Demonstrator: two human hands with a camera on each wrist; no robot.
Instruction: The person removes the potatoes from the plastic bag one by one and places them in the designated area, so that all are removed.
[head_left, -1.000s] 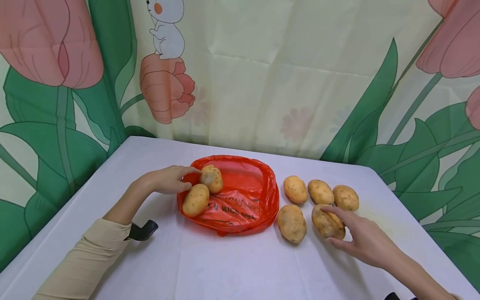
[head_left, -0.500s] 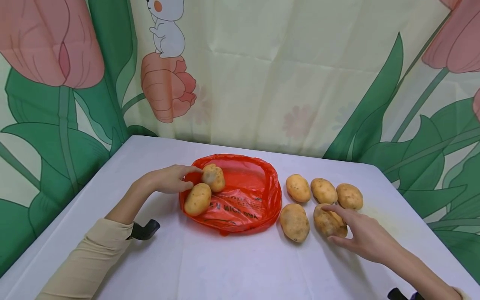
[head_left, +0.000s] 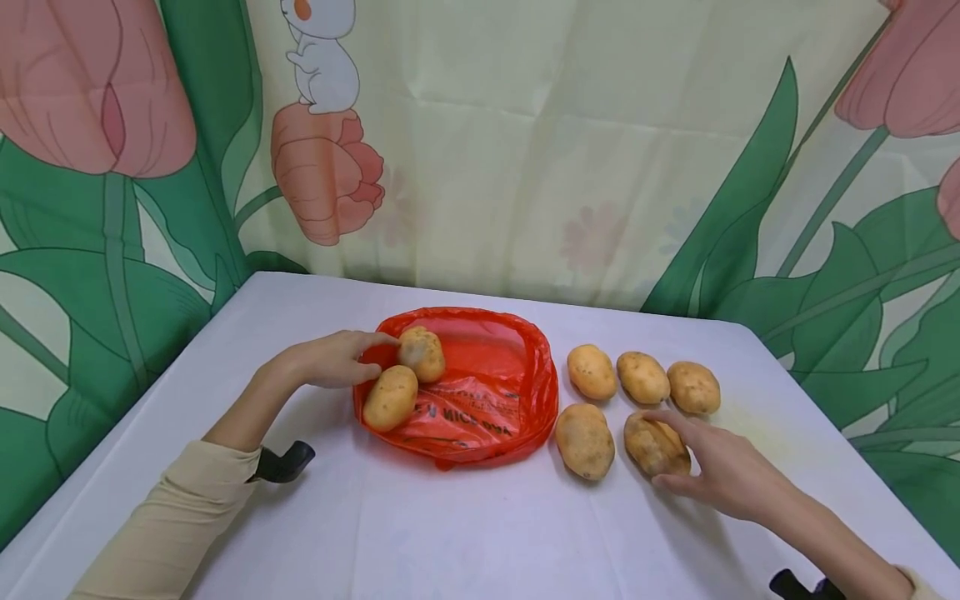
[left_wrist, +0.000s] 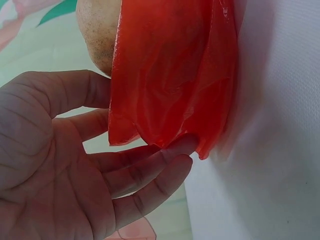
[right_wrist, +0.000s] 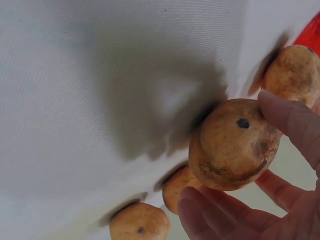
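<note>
A red plastic bag (head_left: 480, 367) lies with its mouth spread wide on the table, and two potatoes rest inside near its left rim. The left hand (head_left: 333, 358) reaches over that rim. Its index fingertip is close to the far potato (head_left: 422, 353), its thumb beside the near potato (head_left: 391, 398). In the left wrist view, the hand's loosely bent fingers touch the red film, which partly hides the thumb and fingertips. To the right of the bag, the right hand (head_left: 720, 462) holds a brown-marked potato (head_left: 654, 446) between thumb and fingers, low at the tabletop.
Several loose potatoes lie around the held one: one (head_left: 585, 442) beside the bag and a back row with a left potato (head_left: 592, 372), a middle potato (head_left: 643, 377) and a right potato (head_left: 693, 387). A printed curtain (head_left: 480, 150) hangs behind the white table (head_left: 450, 525).
The head view shifts slightly. Both hands, the bag and the potatoes keep their places.
</note>
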